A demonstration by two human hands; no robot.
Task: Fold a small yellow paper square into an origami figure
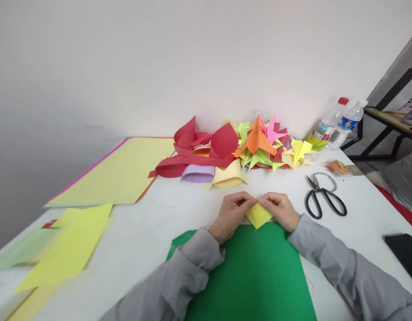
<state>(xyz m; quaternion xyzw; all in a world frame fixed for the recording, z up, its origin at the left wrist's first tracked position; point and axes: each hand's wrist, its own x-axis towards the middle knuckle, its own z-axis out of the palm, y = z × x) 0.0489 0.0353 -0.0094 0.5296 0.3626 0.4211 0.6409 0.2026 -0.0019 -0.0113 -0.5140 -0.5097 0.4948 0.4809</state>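
A small folded yellow paper (pixel 258 215) lies between my two hands, its point aimed toward me over a green sheet (pixel 252 276). My left hand (pixel 230 216) pinches its left top edge with closed fingers. My right hand (pixel 280 209) pinches the right top edge the same way. Both hands rest on the white table (pixel 152 232), with grey sleeves covering my arms.
A heap of folded coloured paper shapes (pixel 246 149) lies against the wall. Black scissors (pixel 322 198) sit to the right, two plastic bottles (pixel 338 122) beyond them, a dark phone (pixel 405 254) at the right edge. Large yellow sheets (pixel 122 171) and loose yellow paper (pixel 72 245) lie left.
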